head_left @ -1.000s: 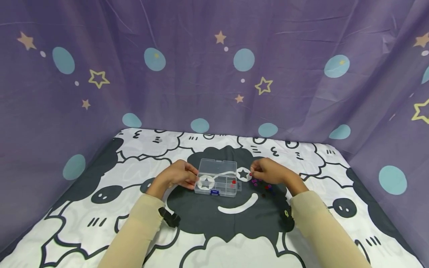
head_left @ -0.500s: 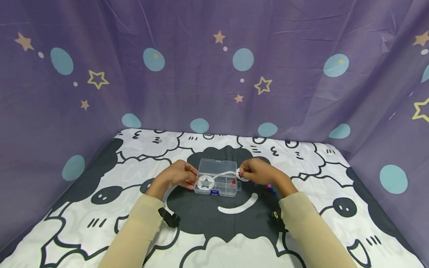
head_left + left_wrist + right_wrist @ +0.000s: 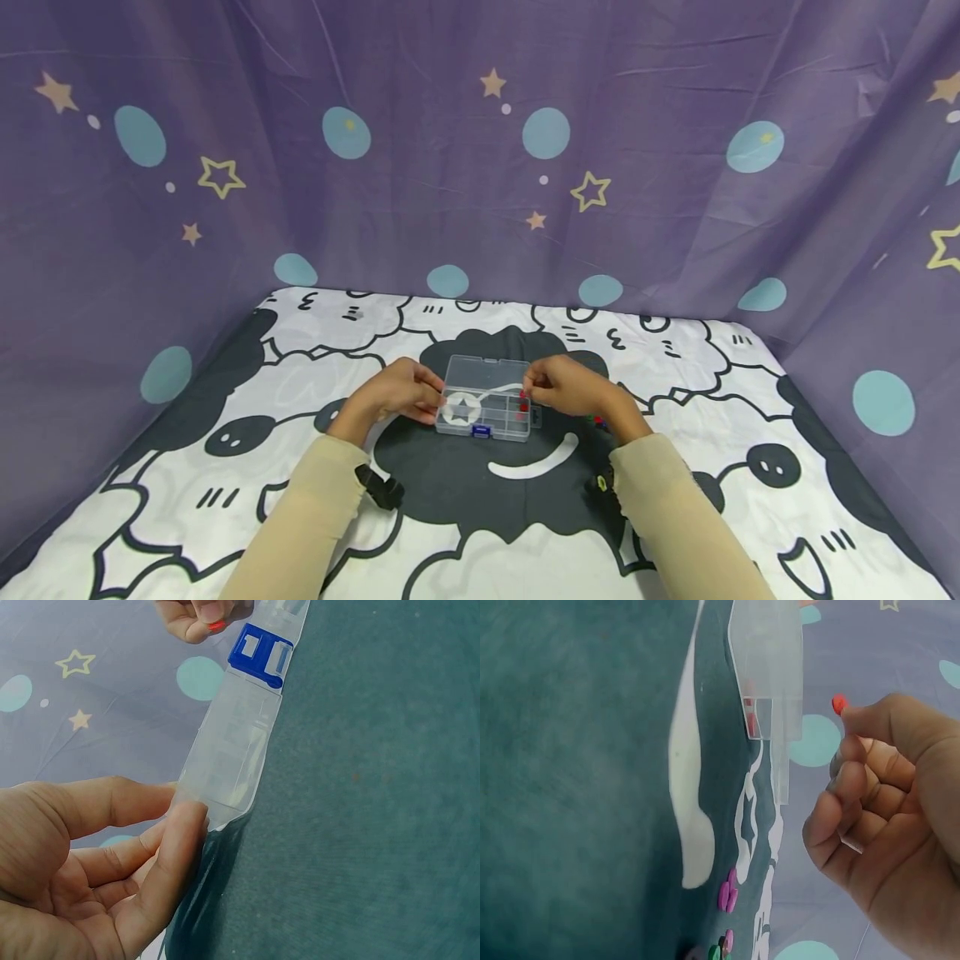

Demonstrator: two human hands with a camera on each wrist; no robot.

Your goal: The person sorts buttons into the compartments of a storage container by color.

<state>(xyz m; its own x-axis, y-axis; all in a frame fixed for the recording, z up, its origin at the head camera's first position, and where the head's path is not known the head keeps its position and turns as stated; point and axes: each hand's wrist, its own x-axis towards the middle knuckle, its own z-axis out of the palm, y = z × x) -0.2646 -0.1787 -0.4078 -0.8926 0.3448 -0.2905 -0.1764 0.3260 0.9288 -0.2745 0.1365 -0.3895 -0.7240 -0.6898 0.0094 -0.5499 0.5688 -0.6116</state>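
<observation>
The right hand [image 3: 562,385] is at the right end of the clear compartment box [image 3: 450,430], the landmark for all positions below. Its thumb and finger pinch a small red piece [image 3: 839,703]; the remaining fingers are curled. The piece is held raised, near the box's right end. The left hand [image 3: 112,862] grips the left end of the box, thumb and fingertips closed on the corner.

Nearer to the person than the box: tan sleeves, left [image 3: 300,517] and right [image 3: 690,517]. A black object [image 3: 380,487] is at the left sleeve cuff.

On the near wall of the box: one blue latch [image 3: 481,432]. Inside, at the right end: red pieces [image 3: 751,724], count not readable. To the right of the box, on the printed cloth [image 3: 465,575]: loose purple pieces [image 3: 727,894] and a green piece [image 3: 715,952].

Far side of the box: the clear lid [image 3: 476,372], open. Beyond the box and cloth: a purple curtain [image 3: 420,208] with stars and blue spots.
</observation>
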